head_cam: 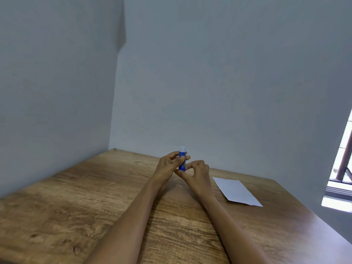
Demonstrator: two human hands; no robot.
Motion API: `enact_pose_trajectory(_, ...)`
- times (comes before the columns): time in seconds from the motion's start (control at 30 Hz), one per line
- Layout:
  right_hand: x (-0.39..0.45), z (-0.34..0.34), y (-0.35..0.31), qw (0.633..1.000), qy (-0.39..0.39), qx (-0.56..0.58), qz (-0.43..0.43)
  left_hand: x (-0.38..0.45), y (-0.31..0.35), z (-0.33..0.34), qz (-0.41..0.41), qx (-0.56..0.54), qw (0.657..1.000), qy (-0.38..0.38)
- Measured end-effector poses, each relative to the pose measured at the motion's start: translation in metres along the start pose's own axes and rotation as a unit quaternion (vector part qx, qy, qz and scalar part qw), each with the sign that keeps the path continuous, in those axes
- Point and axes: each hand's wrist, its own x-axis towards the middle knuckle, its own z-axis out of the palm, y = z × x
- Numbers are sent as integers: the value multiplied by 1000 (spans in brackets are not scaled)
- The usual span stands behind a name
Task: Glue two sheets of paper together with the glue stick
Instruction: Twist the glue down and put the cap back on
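Note:
I hold a blue glue stick (182, 159) upright above the far part of the wooden table (80, 202). Its whitish tip shows at the top, uncapped. My left hand (169, 164) grips the barrel around its middle. The thumb and fingers of my right hand (197, 171) pinch the bottom end of the stick. A white sheet of paper (237, 191) lies flat on the table to the right of my hands. I can make out only one sheet; whether a second lies under it cannot be told.
Grey walls meet in a corner close behind the table, at left and at the back. The table's right edge runs diagonally at the lower right. A window with a brown railing (344, 161) is at the far right.

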Motion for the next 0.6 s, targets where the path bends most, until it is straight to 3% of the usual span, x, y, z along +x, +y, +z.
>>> enact_pose_trajectory(0.17, 1, 2, -1, 991, -96, 81, -43, 3, 2, -5, 5, -10, 1000, 5)
enact_pose_trajectory(0.3, 4, 1, -3, 1000, 19, 0, -20, 1, 4, 0, 11, 2, 1000, 5)
enact_pose_trajectory(0.37, 2, 2, -3, 999, 30, -4, 12, 0, 3, 5, 9, 7, 1000, -7)
enact_pose_trajectory(0.5, -1, 2, -3, 992, -57, 114, 0, 0, 4, 0, 7, 6, 1000, -3)
enact_pose_trajectory(0.6, -2, -1, -7, 985, -115, 129, -22, 0, 4, -6, 3, 1, 1000, 7)
